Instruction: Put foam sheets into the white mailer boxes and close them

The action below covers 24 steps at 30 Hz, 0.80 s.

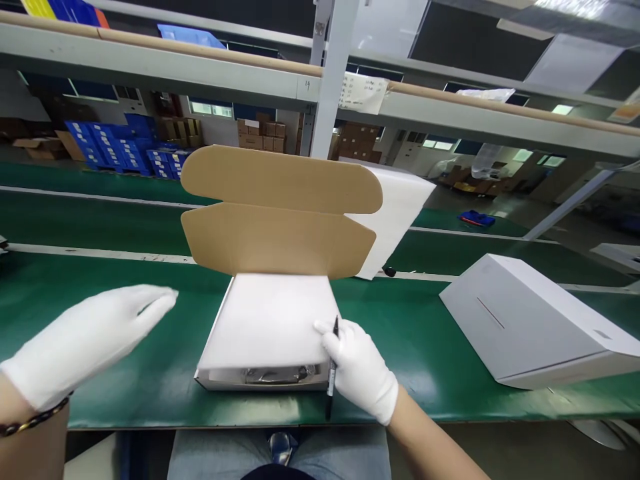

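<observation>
A white cardboard box [215, 385] stands on the green bench in front of me, its brown-lined lid [280, 240] raised at the far side. Inside lies a white foam sheet [273, 320], and something in shiny wrapping [280, 375] shows along the near edge. My right hand [363, 367], in a white glove, grips a black pen [331, 383] with fingertips at the sheet's right edge. Off to the box's left, my gloved left hand [95, 333] hovers above the bench, holding nothing visible; its fingers are stretched forward, with a gap by the thumb.
A closed white box [535, 320] sits tilted on the bench [410, 333] to the right. Behind the lid leans a white panel [395, 213]. A shelf frame [327, 80] crosses above the bench. Blue crates [115, 147] and brown cartons [263, 135] are stacked farther back.
</observation>
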### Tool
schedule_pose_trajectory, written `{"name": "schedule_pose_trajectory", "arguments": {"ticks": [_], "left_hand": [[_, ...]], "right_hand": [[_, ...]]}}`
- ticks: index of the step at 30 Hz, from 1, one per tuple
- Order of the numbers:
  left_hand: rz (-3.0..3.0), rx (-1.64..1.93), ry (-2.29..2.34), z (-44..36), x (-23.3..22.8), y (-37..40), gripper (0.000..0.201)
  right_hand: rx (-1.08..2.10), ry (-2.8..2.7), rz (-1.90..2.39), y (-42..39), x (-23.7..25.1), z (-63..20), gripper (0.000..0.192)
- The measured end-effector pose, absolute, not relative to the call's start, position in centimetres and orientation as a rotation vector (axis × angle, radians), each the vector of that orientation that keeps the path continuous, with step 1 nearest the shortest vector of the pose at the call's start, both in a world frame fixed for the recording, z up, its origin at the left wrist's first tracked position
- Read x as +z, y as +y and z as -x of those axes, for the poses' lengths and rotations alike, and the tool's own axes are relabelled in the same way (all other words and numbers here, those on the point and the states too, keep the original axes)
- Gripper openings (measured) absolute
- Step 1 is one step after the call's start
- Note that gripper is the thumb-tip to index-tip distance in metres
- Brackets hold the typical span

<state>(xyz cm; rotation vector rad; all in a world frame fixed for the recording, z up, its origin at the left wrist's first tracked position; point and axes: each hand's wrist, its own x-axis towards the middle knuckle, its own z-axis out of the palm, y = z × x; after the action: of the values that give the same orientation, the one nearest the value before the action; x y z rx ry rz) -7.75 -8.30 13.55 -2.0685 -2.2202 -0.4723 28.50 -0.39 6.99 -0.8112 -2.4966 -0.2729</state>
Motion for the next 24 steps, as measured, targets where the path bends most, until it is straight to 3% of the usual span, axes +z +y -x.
{"name": "schedule_pose_trajectory", "arguments": {"ticks": [4,7,14,20,24], "left_hand": [[2.254,-0.294,-2.242,3.8,10.4,-5.1,0.07],[2.395,-0.064,-2.119,0.5,7.4,-2.3,0.073],[2.573,-0.024,-1.668,-0.1,6.8,2.2,0.075],[2.609,-0.047,-1.777,-1.4,6.3,1.5,0.085],[2.562,-0.047,-1.715,-1.9,6.9,2.4,0.079]], "right_hand": [[0.051,-2.807,0.901,-0.2,6.4,-27.1,0.061],[0.287,-2.751,1.047,1.7,6.4,-26.0,0.087],[0.179,-2.627,1.268,6.1,5.4,-23.0,0.086],[0.174,-2.754,1.231,5.8,5.3,-22.8,0.103],[0.122,-2.699,1.197,7.0,4.9,-22.2,0.104]]}}
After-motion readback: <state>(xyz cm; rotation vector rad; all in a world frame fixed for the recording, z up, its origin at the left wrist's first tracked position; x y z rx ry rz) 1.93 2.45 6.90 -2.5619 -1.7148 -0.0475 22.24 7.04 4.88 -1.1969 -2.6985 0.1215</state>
